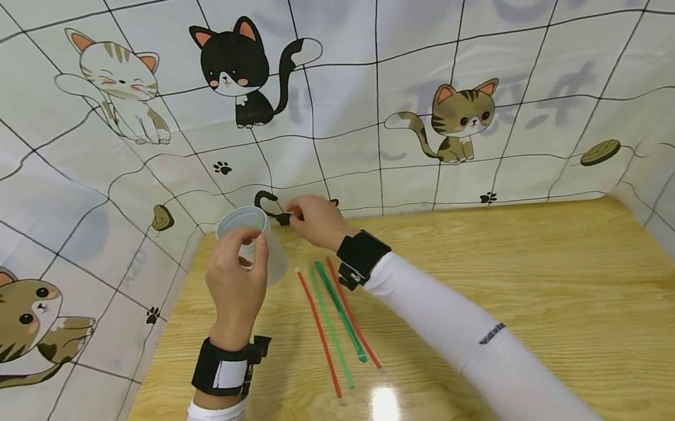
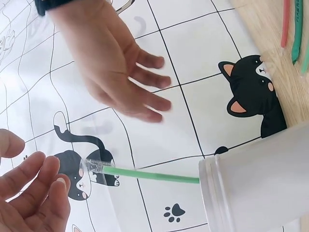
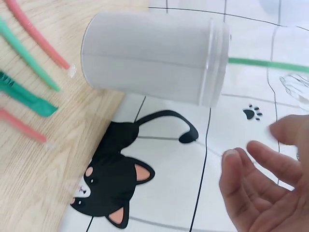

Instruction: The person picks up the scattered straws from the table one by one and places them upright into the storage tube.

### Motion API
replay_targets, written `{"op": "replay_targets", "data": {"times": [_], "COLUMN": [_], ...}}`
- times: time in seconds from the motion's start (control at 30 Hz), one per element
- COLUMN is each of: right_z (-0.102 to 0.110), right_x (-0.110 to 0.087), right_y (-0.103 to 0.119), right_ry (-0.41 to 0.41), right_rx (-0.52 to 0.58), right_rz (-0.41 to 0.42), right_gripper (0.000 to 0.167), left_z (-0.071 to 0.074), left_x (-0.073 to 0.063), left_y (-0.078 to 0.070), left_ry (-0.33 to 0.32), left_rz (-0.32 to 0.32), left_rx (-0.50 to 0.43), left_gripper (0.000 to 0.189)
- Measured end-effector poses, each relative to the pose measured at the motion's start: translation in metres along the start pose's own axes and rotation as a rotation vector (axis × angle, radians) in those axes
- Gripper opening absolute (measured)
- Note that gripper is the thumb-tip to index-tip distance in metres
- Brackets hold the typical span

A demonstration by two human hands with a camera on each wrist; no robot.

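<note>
A white translucent cup (image 3: 149,58) stands at the table's far left. Out of its mouth rises a green straw (image 2: 154,175), with crumpled clear wrapper (image 2: 96,165) around its upper end. Close to that wrapped end, my left hand (image 1: 237,273) has its thumb apart from its bent fingers (image 2: 38,188). My right hand (image 1: 316,222) is just right of the cup, fingers loosely bent with nothing between them. On the table nearby lie a dark green wrapped straw (image 1: 341,313), a light green straw (image 1: 330,329), a left red straw (image 1: 319,334) and a right red straw (image 1: 354,315).
The wooden table (image 1: 516,301) extends to the right of the straws. A white cloth (image 1: 348,95) printed with cats and grid lines hangs behind the table and along both sides, close behind the cup.
</note>
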State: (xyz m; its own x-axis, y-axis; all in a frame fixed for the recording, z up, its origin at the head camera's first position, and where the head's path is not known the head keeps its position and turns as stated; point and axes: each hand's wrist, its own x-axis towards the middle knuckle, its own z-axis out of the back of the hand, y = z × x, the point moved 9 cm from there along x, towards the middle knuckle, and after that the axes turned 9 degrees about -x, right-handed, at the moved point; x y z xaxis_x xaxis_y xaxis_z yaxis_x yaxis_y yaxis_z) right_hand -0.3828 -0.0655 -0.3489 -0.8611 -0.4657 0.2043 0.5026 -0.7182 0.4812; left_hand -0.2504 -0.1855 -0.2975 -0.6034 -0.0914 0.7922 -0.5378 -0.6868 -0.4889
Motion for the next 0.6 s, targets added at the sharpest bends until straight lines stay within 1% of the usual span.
{"op": "replay_targets", "data": {"times": [0.1, 0.27, 0.43, 0.53, 0.6], "right_z": [0.011, 0.025, 0.041, 0.052, 0.058], "right_x": [-0.012, -0.034, -0.059, -0.074, -0.085], "right_y": [-0.010, -0.015, -0.009, -0.004, -0.003], "right_ry": [-0.080, -0.227, -0.379, -0.467, -0.516], "right_rx": [0.049, 0.167, 0.248, 0.268, 0.271], "right_rz": [0.004, 0.047, 0.122, 0.164, 0.177], "right_gripper": [0.033, 0.031, 0.028, 0.025, 0.024], "left_z": [-0.004, -0.010, -0.018, -0.022, -0.025], "left_x": [-0.003, -0.007, -0.014, -0.017, -0.019], "left_y": [-0.002, -0.005, -0.008, -0.011, -0.012], "left_ry": [0.002, 0.018, 0.040, 0.055, 0.065], "left_rz": [0.006, 0.002, 0.005, 0.013, 0.022], "left_rx": [-0.001, -0.005, -0.003, 0.000, 0.000], "left_gripper": [0.013, 0.014, 0.012, 0.011, 0.011]}}
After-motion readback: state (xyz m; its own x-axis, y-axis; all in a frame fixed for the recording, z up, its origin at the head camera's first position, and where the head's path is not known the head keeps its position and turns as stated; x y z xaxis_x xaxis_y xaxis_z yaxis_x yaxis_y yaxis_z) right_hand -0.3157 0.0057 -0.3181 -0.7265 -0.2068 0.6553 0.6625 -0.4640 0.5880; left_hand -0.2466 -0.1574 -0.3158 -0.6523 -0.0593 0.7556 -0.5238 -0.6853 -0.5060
